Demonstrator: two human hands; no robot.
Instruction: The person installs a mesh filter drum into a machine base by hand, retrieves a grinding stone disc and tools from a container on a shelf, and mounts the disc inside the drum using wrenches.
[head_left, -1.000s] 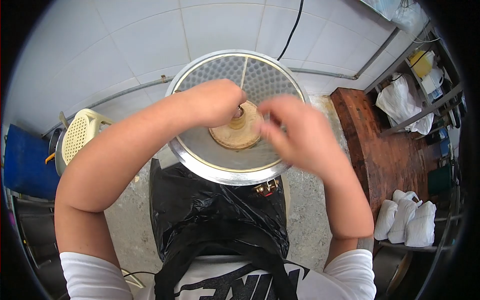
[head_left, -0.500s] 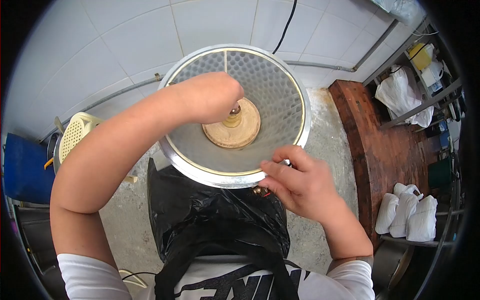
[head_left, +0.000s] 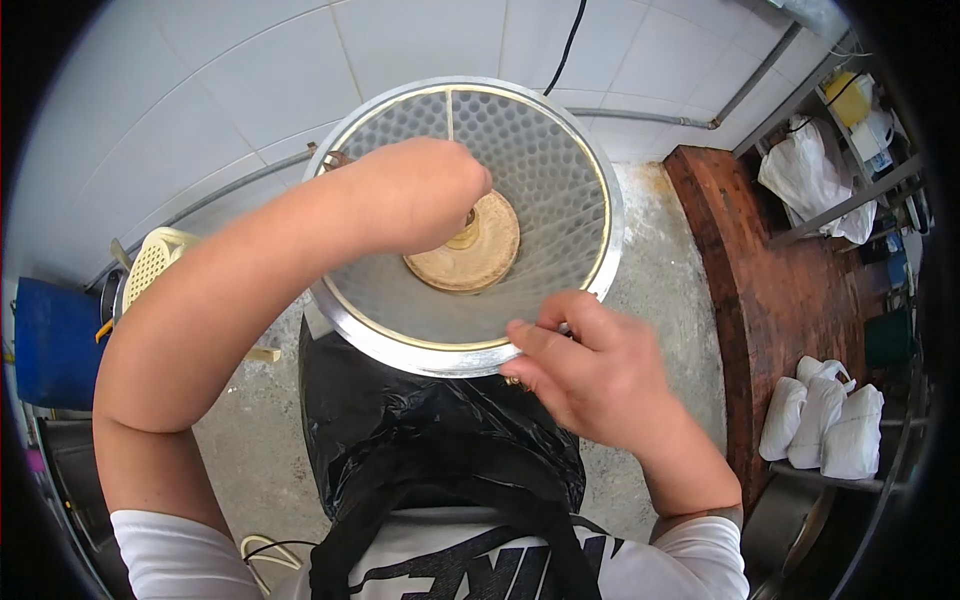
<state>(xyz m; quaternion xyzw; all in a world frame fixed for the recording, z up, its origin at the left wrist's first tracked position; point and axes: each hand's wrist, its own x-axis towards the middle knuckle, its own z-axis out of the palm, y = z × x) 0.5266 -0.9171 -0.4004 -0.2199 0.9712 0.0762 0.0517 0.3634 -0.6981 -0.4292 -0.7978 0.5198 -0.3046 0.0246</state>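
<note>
A round metal drum (head_left: 350, 343), which looks like a potato peeler, has a dimpled inner wall and a pale sealing strip around its rim. At its bottom lies a rough tan disc (head_left: 495, 255) with a brassy centre piece. My left hand (head_left: 425, 195) reaches down inside, its fingers closed around a small metal knob (head_left: 470, 215) at the disc's centre; most of the fingers are hidden. My right hand (head_left: 600, 375) pinches the near right rim, thumb on top and fingers curled at the edge. A small brass fitting (head_left: 512, 381) shows under that rim.
White tiles (head_left: 420, 40) and a pipe (head_left: 640, 117) run behind the drum. On the left stand a cream perforated stool (head_left: 155, 260) and a blue bin (head_left: 60, 340). To the right are a red-brown wooden platform (head_left: 770, 300), shelves and white bags (head_left: 822, 420). Black plastic (head_left: 430, 430) covers my lap.
The view has shifted slightly. My left hand stays over the disc's centre and now hides more of the knob. My right hand has slid a little left along the rim.
</note>
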